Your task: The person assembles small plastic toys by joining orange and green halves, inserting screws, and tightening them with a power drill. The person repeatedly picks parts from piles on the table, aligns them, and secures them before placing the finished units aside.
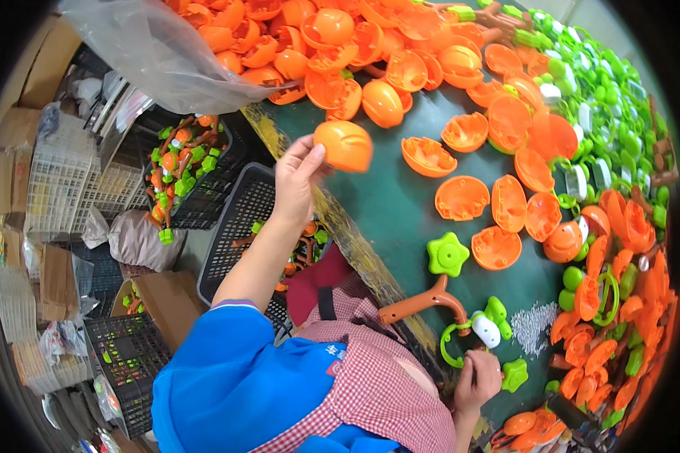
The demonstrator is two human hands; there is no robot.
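Blue sleeve [234, 362] and red-checked apron [385, 389] come first, at the edge of the green table [370, 204]. Right hand [477, 381] has its fingers curled beside a green star [515, 375]; whether they are clamped on anything, I cannot tell. Just beyond lies a forked brown branch [419, 303], near a white knob [485, 331] and silvery bits [533, 328]. Left hand [296, 181], raised near the table's edge, pinches an orange shell [344, 146] between thumb and fingers. Farther off, loose orange half-shells [461, 198] lead to an orange heap [332, 26] and piled green parts [627, 128].
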